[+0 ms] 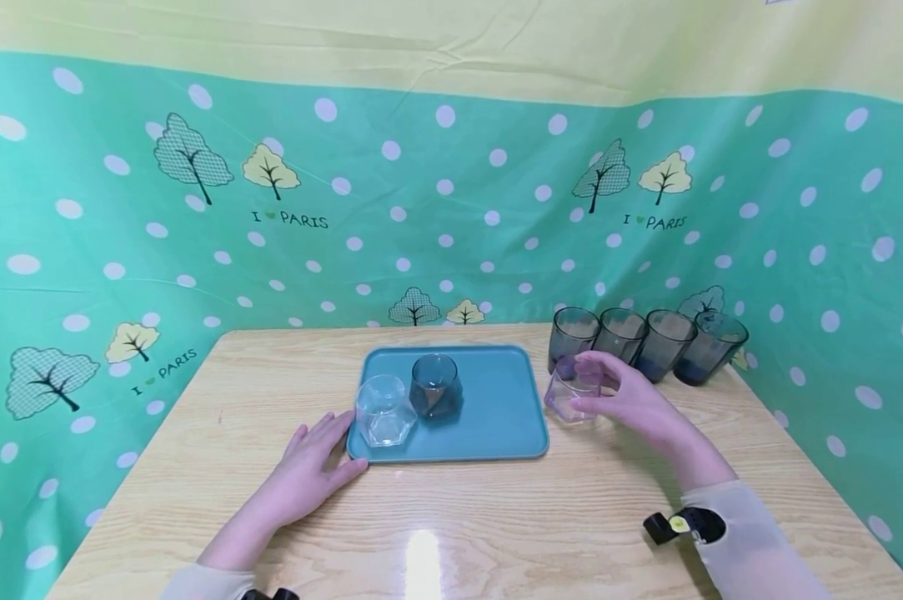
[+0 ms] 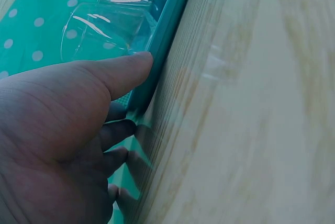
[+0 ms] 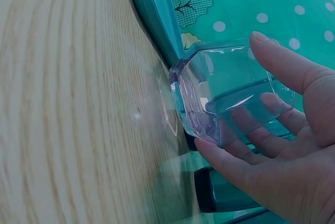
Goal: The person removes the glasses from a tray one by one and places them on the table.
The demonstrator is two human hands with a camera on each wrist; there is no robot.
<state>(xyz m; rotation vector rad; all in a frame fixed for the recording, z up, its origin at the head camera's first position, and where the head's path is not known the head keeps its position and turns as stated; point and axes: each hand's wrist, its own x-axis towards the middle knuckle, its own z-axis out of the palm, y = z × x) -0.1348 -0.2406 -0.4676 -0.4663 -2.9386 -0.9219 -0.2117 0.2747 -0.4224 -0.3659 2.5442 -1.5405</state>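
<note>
Sleeves (image 1: 755, 533); hands (image 1: 311, 468) flank tray (image 1: 500, 408) edges, right (image 1: 634, 398) gripping glass (image 1: 564, 398) outside.

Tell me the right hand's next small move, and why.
I'd probably move the pinkish clear glass left onto the tray. The right hand holds it by the tray's right edge, the tray's right part is bare, and the left hand touches the near left corner, perhaps steadying it.

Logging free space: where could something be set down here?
Bare: the tray right of the dark glass; the table between both forearms, and left of the left hand. Crowded: the tray's left, around the clear glass; the back right, with four tall glasses behind the right hand and its tinted glass.
</note>
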